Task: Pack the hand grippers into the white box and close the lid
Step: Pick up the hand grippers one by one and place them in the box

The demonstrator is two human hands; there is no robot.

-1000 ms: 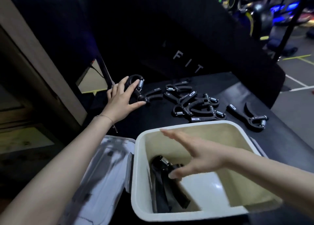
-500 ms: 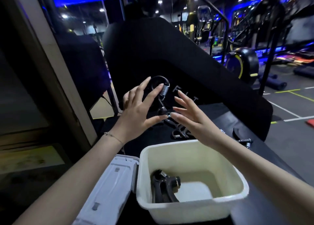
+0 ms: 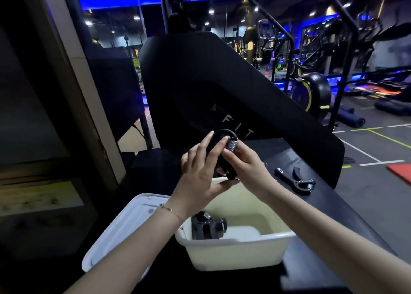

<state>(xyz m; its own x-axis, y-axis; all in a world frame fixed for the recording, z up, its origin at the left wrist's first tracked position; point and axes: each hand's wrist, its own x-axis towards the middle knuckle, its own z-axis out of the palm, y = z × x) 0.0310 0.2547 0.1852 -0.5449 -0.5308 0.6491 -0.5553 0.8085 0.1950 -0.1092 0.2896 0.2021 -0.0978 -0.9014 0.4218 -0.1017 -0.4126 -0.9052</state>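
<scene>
A black hand gripper (image 3: 224, 153) with a silver spring is held upright in the air above the far rim of the white box (image 3: 235, 252). My left hand (image 3: 200, 178) grips its left side and lower handle. My right hand (image 3: 246, 167) closes on its right side, fingers at the spring. Inside the box lies another black hand gripper (image 3: 206, 226) at the left. One more hand gripper (image 3: 295, 180) lies on the black surface to the right. My hands hide any others behind them.
The white lid (image 3: 124, 225) lies flat to the left of the box. A large black padded panel (image 3: 222, 93) rises behind the surface. A wooden door frame (image 3: 73, 71) stands at the left. Gym machines fill the background.
My left hand lifted a hand gripper from the surface to above the box. My right hand left the box and joined it on the gripper. The view tilted upward.
</scene>
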